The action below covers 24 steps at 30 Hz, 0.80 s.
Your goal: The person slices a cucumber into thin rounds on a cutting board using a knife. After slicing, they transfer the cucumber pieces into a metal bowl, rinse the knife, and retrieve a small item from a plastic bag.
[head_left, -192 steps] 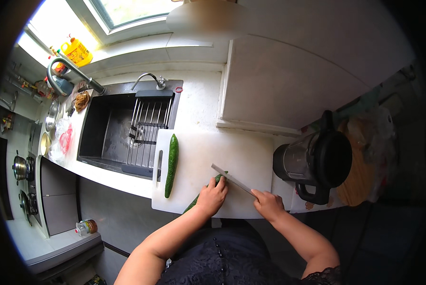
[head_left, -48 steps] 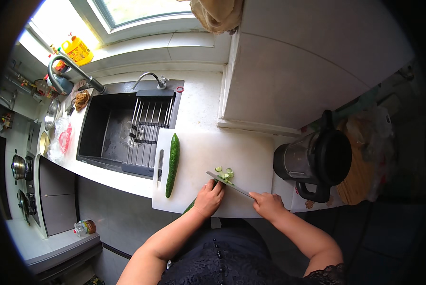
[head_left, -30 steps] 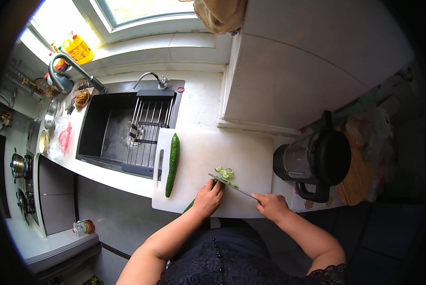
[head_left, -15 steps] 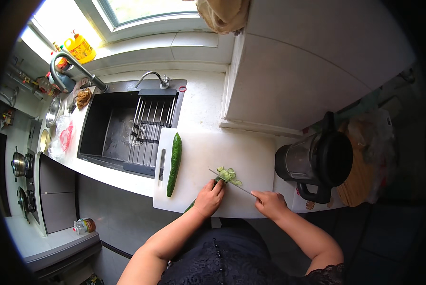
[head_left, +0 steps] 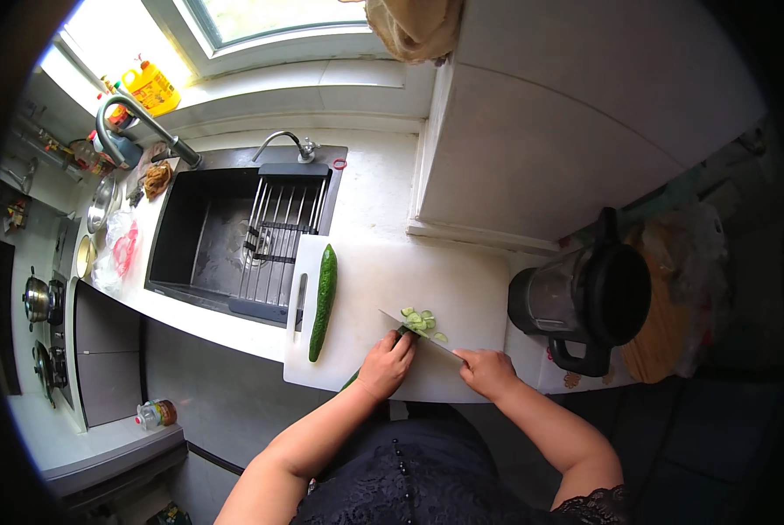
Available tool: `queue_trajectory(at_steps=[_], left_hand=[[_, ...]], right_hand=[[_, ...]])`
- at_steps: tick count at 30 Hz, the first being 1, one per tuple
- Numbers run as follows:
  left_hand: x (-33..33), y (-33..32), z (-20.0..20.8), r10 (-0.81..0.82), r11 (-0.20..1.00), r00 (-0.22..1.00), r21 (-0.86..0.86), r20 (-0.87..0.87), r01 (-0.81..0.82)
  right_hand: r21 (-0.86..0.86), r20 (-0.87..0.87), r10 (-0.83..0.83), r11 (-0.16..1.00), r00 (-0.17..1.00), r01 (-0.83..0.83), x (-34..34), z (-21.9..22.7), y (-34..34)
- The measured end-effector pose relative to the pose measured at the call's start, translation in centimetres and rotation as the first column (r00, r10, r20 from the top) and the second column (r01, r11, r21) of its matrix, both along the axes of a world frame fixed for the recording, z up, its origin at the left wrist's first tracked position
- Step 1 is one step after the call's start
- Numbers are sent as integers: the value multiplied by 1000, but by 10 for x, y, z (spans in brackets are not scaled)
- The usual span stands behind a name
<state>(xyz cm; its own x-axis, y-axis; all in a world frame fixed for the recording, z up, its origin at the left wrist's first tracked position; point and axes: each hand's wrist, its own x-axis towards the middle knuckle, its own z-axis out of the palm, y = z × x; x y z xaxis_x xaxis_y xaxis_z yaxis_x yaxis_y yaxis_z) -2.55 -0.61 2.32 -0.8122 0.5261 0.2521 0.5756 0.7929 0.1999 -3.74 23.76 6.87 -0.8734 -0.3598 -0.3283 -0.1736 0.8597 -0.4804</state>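
The left hand is pinning a cucumber, fingers curled together. The right hand is gripping a knife, slicing beside cucumber slices.

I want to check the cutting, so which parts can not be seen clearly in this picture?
Head view only:
- Cucumber being cut: mostly hidden under the left hand.
- Knife handle: covered by the right hand.
- Slices: too small to count.
- Blade's contact with the cutting board: too small to tell.

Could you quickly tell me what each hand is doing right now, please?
Left hand: closed on the cucumber being sliced.
Right hand: closed on the knife.
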Motion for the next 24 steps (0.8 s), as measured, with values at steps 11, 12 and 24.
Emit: queue_trajectory(at_steps=[11,12,24], left_hand=[[0,-1,-2,2,1000,1000,30,-9,-2],[1,-1,-2,3,1000,1000,28,-5,-3],[4,-5,-1,-21,999,1000,-40,1,21]], right_hand=[[38,-7,33,999,999,-32,9,39,22],[40,-4,39,998,999,-39,9,37,23],[37,21,11,999,1000,-11,0,2,0]])
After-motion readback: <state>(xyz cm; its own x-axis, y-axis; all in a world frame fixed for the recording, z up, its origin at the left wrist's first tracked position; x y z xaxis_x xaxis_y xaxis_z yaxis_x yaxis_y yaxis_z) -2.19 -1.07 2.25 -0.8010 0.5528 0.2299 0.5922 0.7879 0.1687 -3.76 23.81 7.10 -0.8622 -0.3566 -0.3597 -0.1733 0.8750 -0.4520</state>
